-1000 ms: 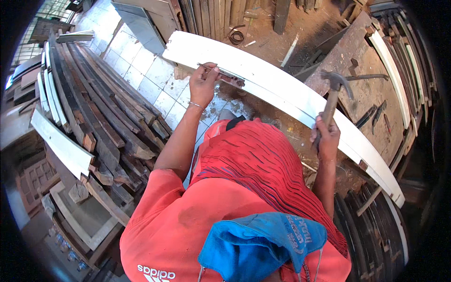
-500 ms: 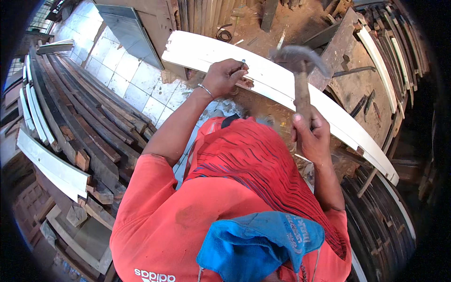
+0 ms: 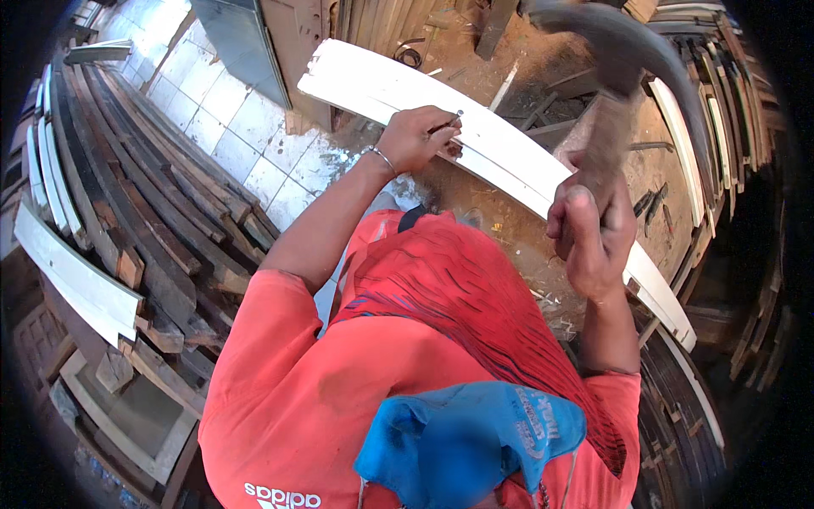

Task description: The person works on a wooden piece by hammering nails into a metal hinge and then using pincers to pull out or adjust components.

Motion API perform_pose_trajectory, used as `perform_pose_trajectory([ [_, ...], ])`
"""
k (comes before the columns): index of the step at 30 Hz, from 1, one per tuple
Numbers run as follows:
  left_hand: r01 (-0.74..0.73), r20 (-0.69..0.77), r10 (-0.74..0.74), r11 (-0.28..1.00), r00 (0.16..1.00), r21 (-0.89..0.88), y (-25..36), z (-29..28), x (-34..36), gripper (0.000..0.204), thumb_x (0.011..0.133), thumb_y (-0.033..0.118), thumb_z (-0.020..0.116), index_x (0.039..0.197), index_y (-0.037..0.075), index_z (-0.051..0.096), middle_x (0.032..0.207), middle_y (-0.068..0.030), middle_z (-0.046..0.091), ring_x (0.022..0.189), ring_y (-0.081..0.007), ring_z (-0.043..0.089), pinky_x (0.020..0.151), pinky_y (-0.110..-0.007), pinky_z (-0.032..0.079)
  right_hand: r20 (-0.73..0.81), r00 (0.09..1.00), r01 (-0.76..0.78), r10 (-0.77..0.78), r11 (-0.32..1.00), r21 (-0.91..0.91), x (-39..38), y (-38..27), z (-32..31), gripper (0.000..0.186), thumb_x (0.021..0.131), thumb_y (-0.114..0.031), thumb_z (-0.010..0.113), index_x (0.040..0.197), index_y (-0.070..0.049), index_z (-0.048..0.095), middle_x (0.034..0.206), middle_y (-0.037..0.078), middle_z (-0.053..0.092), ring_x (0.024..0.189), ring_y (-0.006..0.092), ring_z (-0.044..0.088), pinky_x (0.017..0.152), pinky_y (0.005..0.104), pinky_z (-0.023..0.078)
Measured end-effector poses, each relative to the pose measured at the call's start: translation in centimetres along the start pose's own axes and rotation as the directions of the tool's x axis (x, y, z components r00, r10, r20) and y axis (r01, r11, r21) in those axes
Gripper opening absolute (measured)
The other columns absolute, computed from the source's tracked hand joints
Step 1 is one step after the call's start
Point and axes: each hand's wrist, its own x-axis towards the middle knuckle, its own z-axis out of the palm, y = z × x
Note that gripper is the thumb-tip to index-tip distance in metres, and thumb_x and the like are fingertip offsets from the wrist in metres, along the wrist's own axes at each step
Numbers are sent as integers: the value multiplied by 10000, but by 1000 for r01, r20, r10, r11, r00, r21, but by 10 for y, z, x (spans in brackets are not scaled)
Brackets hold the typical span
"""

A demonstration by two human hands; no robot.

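A long white board point(image 3: 508, 158) lies across in front of me, slanting from the far left down to the right. My left hand point(image 3: 415, 140) rests at its near edge, fingers pinched round a nail point(image 3: 459, 114) whose head shows above the fingertips. The nail's lower end is hidden by the fingers. My right hand point(image 3: 596, 233) is wrapped round the wooden handle of a claw hammer point(image 3: 607, 140), raised above the board to the right of the nail. The hammer's dark metal head is near the top edge, slightly blurred.
Long dark timber pieces point(image 3: 140, 187) are stacked at the left, with a white board point(image 3: 72, 276) beside them. A brown work surface point(image 3: 657, 165) at the right bears pliers point(image 3: 651, 206). More timber point(image 3: 738, 110) leans at the far right. White tiles point(image 3: 225, 93) cover the floor at upper left.
My right hand has lifted the hammer up and to the right, away from the nail. My left hand still pinches the nail, appearing slightly farther right.
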Motion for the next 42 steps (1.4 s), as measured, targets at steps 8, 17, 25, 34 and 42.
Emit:
perform_pose_trajectory([
  [8,111,-8,-114,976,993,-189,3,10,-4,265,972,280,631,922,29,703,839,-96,677,793,-227,662,732,-366,528,252,788,-546,561,827,-133,15,57,-27,391,1007,-396,630,1048,-7,605,705,38,588,561,109,567,499,285,447],
  [17,88,-200,-135,970,970,-228,2,73,42,527,1045,453,333,839,25,562,601,-83,512,486,-236,427,491,-414,378,-8,840,-514,543,800,309,-26,101,-34,403,1030,-362,585,1189,8,570,683,31,537,476,118,519,426,261,414],
  [25,148,-174,-115,971,978,187,31,100,46,471,1021,377,467,785,42,699,748,-216,684,628,-446,651,605,-538,506,-18,830,-476,557,725,497,8,99,-38,317,1050,-349,531,1141,-46,555,707,21,528,521,111,506,436,258,418],
  [34,369,-187,-543,747,819,-553,29,25,6,575,1028,437,572,596,70,475,572,67,403,562,-58,395,509,-269,357,28,886,-417,462,771,482,17,92,-42,359,1005,-345,619,1151,-20,577,713,32,554,504,128,530,430,270,420],
  [42,323,127,-336,940,933,111,62,66,32,584,1006,572,480,936,61,753,843,-269,694,872,-457,673,810,-487,520,-101,810,-523,578,788,325,-64,158,-58,294,984,-329,670,1033,-46,608,694,30,577,459,116,529,403,263,432],
])
